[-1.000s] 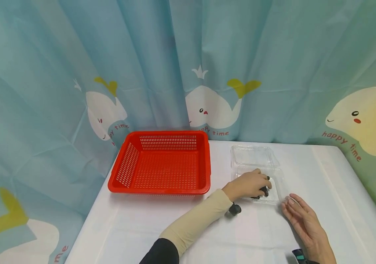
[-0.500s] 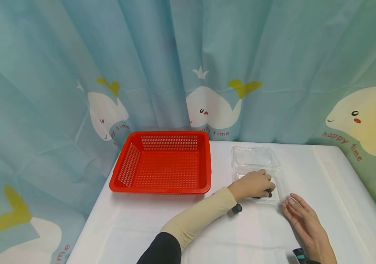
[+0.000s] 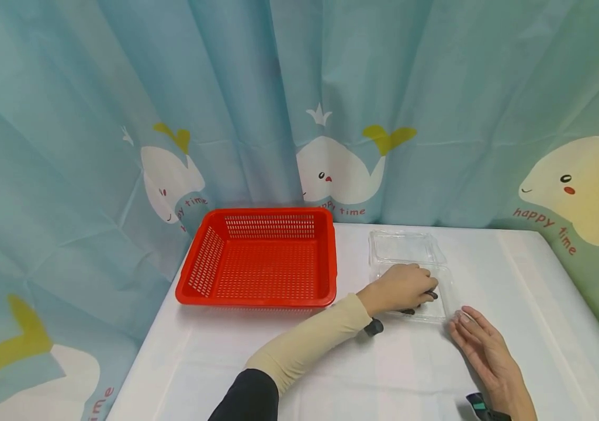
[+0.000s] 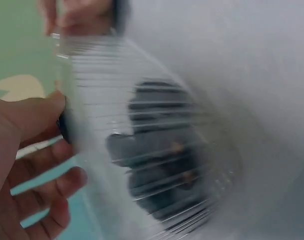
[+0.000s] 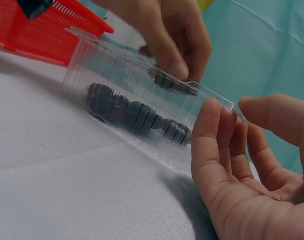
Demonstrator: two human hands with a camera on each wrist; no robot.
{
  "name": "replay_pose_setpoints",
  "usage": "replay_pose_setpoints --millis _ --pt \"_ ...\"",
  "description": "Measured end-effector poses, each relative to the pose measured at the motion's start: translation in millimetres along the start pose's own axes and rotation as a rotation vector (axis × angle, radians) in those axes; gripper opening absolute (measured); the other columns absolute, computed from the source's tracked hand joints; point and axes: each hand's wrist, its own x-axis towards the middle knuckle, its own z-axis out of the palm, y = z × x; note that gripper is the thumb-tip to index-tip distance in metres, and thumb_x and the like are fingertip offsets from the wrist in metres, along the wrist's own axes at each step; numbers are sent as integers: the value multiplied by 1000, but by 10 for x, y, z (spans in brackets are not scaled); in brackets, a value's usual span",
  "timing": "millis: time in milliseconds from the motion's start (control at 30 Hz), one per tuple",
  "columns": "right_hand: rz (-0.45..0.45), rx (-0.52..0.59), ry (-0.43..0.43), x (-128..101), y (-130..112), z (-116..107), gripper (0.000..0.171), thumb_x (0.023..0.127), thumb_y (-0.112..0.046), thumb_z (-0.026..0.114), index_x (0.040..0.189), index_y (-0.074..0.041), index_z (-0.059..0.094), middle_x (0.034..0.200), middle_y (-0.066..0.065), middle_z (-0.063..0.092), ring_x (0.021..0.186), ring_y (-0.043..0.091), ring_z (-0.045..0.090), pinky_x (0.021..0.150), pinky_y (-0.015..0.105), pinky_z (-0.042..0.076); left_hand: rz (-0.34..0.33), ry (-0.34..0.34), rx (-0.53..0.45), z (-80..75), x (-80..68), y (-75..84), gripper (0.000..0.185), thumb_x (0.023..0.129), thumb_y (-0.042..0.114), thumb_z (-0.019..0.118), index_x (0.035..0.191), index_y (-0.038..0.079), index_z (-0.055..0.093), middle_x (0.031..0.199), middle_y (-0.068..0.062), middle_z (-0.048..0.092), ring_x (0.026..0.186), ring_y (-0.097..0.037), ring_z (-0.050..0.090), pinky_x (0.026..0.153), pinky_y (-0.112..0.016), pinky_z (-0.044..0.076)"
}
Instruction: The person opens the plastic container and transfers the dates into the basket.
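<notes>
A clear plastic clamshell box (image 3: 445, 287) stands on the table with its lid (image 3: 403, 247) folded back. Several dark, roundish pieces (image 5: 134, 116) lie inside along its near wall; their exact kind is unclear. My left hand (image 3: 400, 287) reaches over the box and pinches a dark, ridged piece (image 5: 172, 85) between thumb and fingers, level with the rim. In the left wrist view only a sliver of that piece shows. The box's near right corner sits between the thumb and fingers of my right hand (image 3: 488, 354).
A red perforated plastic basket (image 3: 270, 270) stands to the left at the back of the white-covered table (image 3: 362, 380). Behind everything hangs a blue-green curtain (image 3: 257, 117) with whale prints. Dark wrist-worn gear (image 3: 374, 327) shows below the left forearm.
My left hand has shifted slightly within the box, first rightward, then a little up and left, with a dark piece at its fingertips. The right hand stays at the box corner.
</notes>
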Motion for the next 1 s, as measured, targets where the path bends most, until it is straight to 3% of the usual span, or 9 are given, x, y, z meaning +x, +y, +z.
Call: replay_pose_setpoints --millis 167,333,400,567,633,733,867,1000 --pt "-5 18 -4 -1 -4 -5 29 109 -1 46 122 -19 64 110 -2 67 106 11 72 98 22 58 -82 45 -215 -161 -110 -38 18 104 47 62 96 31 69 84 21 61 73 6 54 62 -14 44" --pt "17 11 31 -2 -1 -5 28 108 -2 49 122 -22 64 110 -4 66 106 9 72 98 22 58 -155 36 -562 -343 -262 -104 16 103 42 65 106 29 75 93 22 70 81 11 57 70 -7 43" --pt "25 4 39 0 -2 -1 27 108 -3 49 122 -22 63 110 -4 66 106 9 72 98 22 58 -185 25 -746 -408 -327 -137 18 102 39 66 109 27 77 98 21 72 82 10 61 73 -8 46" --pt "34 3 49 3 -7 7 27 109 -5 49 122 -23 63 110 -5 66 106 8 71 98 22 57 -256 -18 -1220 -557 -469 -231 21 102 28 68 114 14 78 96 10 71 80 -11 70 70 -20 57" --pt "30 -2 58 7 -7 11 27 108 -4 50 122 -23 63 109 -5 66 105 8 71 98 22 57 -281 -31 -1362 -608 -517 -277 23 102 24 68 117 9 76 95 6 71 86 -21 72 71 -23 59" --pt "20 -8 64 13 -9 20 27 108 -3 51 122 -23 63 109 -4 66 104 8 71 98 22 58 -314 -43 -1505 -680 -588 -360 26 102 20 67 121 4 74 96 3 71 96 -30 72 75 -22 60" --pt "14 10 58 14 -11 30 27 108 -1 50 121 -21 64 108 -3 66 104 9 71 97 22 58 -357 -60 -1644 -743 -681 -492 28 103 15 65 126 1 71 101 1 70 97 -25 72 83 -24 61" --pt "21 8 67 11 -8 25 27 107 -1 51 121 -21 64 108 -3 67 103 9 71 97 23 58 -407 -83 -1716 -788 -757 -624 29 104 13 64 129 -1 69 105 2 70 93 -16 73 89 -28 62"
